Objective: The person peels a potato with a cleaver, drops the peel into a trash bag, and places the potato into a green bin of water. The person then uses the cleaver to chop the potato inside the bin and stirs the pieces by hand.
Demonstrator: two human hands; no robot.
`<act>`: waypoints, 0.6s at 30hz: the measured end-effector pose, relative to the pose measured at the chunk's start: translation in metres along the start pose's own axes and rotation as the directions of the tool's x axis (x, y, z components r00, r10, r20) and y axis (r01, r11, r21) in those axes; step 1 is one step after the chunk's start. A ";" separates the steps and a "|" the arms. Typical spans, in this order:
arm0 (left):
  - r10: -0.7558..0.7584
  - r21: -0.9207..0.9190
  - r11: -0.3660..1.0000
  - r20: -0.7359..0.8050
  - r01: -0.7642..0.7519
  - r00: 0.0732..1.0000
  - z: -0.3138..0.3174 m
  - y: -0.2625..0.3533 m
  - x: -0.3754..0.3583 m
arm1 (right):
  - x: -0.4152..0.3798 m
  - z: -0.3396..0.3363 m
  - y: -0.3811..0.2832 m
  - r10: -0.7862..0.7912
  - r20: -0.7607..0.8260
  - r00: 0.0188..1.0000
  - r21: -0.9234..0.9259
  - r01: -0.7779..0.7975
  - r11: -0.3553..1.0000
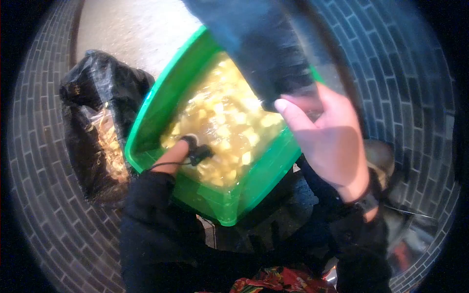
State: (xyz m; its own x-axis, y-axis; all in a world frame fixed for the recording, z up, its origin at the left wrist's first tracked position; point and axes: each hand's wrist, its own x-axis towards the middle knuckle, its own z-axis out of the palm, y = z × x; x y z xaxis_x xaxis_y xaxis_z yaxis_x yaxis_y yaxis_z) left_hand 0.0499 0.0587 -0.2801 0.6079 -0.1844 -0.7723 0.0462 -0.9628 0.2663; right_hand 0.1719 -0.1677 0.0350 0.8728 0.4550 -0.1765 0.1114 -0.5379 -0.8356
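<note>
A green plastic tub (156, 105) in front of me holds cloudy water with many pale yellow chunks (222, 132) that look like peeled, cut potatoes. My left hand (181, 150) reaches into the tub; a black strap shows at the wrist, and its fingers are hidden in the water. My right hand (330, 134) is closed on the lower end of a dark, blurred, bag-like thing (259, 53), thumb on the near side. That dark thing slants over the tub's far right side and hides part of it; what is inside it cannot be seen.
Left of the tub, an open black plastic bag (90, 146) contains peelings (111, 141). A pale surface (132, 24) lies beyond. Grey paving bricks (44, 195) surround everything. Blurred, shiny objects (410, 227) stand at the right, behind my right forearm.
</note>
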 end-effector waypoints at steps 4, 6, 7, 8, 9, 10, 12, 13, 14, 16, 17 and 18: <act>0.157 -0.180 0.971 -0.011 -0.156 0.988 0.014 0.065 0.004 | 0.002 -0.002 0.001 0.015 0.024 1.000 0.013 -0.016 1.000; 0.211 -0.267 0.941 -0.022 -0.209 0.977 0.018 0.091 0.006 | 0.003 -0.001 0.005 -0.002 0.021 1.000 0.017 0.002 1.000; 0.226 -0.295 0.929 -0.030 -0.225 0.974 0.017 0.099 0.007 | 0.004 0.000 0.006 -0.026 0.009 1.000 0.023 0.026 0.999; 0.240 -0.317 0.918 -0.032 -0.238 0.970 0.016 0.107 0.007 | 0.003 0.002 0.007 -0.029 0.011 1.000 0.025 0.028 0.999; 0.246 -0.338 0.909 -0.035 -0.243 0.969 0.013 0.111 0.009 | 0.003 0.003 0.007 -0.059 -0.017 0.998 0.040 0.059 0.997; 0.247 -0.343 0.907 -0.039 -0.245 0.968 0.009 0.112 0.011 | 0.002 0.004 0.008 -0.087 -0.050 0.995 0.054 0.090 0.995; 0.250 -0.314 0.917 -0.032 -0.247 0.968 -0.002 0.113 0.013 | 0.003 0.005 0.012 -0.137 -0.069 0.988 0.022 0.139 0.990; 0.253 -0.311 0.917 -0.029 -0.249 0.967 -0.009 0.113 0.013 | 0.003 0.005 0.013 -0.188 -0.083 0.979 -0.009 0.188 0.982; 0.209 -0.218 0.949 -0.103 -0.227 0.972 -0.017 0.112 0.011 | 0.002 0.004 0.013 -0.185 -0.089 0.979 -0.010 0.185 0.983; 0.169 -0.121 0.974 -0.182 -0.193 0.969 -0.023 0.104 0.016 | 0.001 0.003 0.013 -0.104 -0.050 0.993 0.047 0.106 0.993; 0.130 -0.020 0.989 -0.343 -0.145 0.930 -0.021 0.092 0.023 | 0.001 0.000 0.011 -0.108 -0.058 0.992 0.049 0.111 0.993; 0.108 0.073 0.994 -0.497 -0.083 0.861 -0.023 0.079 0.028 | 0.001 -0.004 0.009 -0.064 -0.008 0.998 0.007 0.064 0.998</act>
State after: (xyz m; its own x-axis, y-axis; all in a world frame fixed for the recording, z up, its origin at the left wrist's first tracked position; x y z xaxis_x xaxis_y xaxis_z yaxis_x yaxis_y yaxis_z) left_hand 0.0883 -0.0179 -0.2672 0.9223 -0.1646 -0.3495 -0.0621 -0.9561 0.2864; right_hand 0.1756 -0.1748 0.0296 0.8675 0.4831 -0.1183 0.1643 -0.5028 -0.8486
